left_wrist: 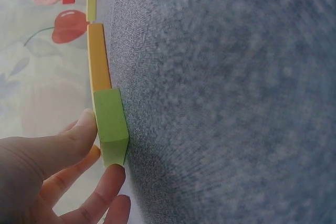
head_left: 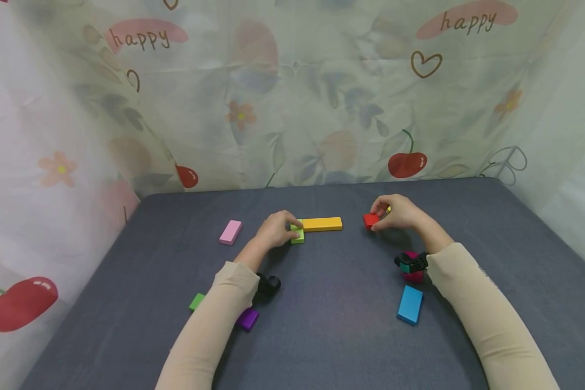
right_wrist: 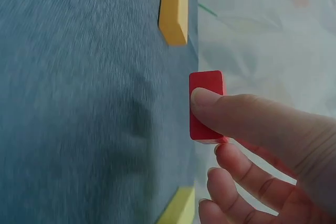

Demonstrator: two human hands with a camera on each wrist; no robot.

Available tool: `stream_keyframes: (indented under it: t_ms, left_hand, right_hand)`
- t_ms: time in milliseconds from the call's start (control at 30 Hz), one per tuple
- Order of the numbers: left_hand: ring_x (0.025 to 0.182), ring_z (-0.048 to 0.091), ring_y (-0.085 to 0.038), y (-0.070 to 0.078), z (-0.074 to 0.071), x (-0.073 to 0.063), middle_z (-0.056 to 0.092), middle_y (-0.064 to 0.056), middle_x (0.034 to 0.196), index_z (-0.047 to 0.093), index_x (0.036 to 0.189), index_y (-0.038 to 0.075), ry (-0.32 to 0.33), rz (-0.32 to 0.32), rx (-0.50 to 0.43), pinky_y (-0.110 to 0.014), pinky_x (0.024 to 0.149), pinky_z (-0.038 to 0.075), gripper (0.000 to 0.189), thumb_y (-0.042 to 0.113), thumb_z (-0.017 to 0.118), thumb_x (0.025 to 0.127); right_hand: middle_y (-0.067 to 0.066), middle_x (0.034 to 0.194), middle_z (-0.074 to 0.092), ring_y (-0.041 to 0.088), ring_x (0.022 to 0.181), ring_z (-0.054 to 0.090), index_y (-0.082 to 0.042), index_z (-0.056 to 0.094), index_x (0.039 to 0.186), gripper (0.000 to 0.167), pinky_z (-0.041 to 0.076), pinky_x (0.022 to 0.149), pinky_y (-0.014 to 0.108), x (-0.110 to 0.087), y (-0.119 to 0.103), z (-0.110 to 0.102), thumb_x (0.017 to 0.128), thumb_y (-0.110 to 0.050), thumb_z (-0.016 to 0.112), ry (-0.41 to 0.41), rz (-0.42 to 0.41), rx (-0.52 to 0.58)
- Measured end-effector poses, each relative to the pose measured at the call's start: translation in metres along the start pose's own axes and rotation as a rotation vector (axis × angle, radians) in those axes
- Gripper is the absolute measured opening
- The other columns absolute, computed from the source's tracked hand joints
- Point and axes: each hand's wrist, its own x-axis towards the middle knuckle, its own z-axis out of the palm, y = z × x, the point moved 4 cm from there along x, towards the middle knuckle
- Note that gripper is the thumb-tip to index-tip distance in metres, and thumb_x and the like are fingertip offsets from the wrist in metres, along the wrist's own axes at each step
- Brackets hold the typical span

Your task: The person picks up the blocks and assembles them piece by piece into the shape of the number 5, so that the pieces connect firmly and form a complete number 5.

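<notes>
My left hand (head_left: pixel 274 229) grips a light green block (left_wrist: pixel 111 116), thumb and fingers on opposite sides of it. The block lies on the table crosswise against the left end of a long orange block (head_left: pixel 323 224). Farther right, my right hand (head_left: pixel 395 211) pinches a small red block (right_wrist: pixel 206 106) between thumb and fingers. A shadow on the cloth shows under this hand, and the red block is held up off the table. Behind the right hand sits a yellow block (right_wrist: pixel 178 208), mostly hidden in the head view.
A pink block (head_left: pixel 231 232) lies left of the left hand. Green (head_left: pixel 197 301) and purple (head_left: pixel 247 319) blocks sit partly under the left sleeve. A crimson piece (head_left: pixel 413 276) is beneath the right wrist, with a blue block (head_left: pixel 410 305) nearer. A patterned curtain (head_left: pixel 297 108) borders the dark table.
</notes>
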Motion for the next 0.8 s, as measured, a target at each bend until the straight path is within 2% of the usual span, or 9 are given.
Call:
stream_keyframes:
  t_ms: [433, 800]
  left_hand:
    - [0.121, 0.052, -0.025, 0.002, 0.000, -0.003, 0.060, -0.007, 0.123, 0.070, 0.111, 0.014, 0.013, 0.025, 0.021, -0.040, 0.102, 0.041, 0.026, 0.015, 0.067, 0.085]
    - [0.121, 0.052, -0.025, 0.002, 0.000, -0.001, 0.060, -0.007, 0.123, 0.070, 0.111, 0.014, 0.014, 0.016, 0.019, -0.040, 0.103, 0.041, 0.026, 0.015, 0.068, 0.085]
  right_hand:
    - [0.016, 0.097, 0.062, 0.026, 0.091, 0.056, 0.000, 0.061, 0.098, 0.032, 0.047, 0.080, 0.037, 0.019, -0.015, 0.023, 0.073, -0.013, 0.077, -0.030, -0.024, 0.039]
    - [0.016, 0.098, 0.060, 0.025, 0.091, 0.054, -0.001, 0.060, 0.099, 0.032, 0.047, 0.078, 0.033, 0.030, -0.012, 0.036, 0.074, -0.012, 0.076, -0.039, 0.041, 0.079]
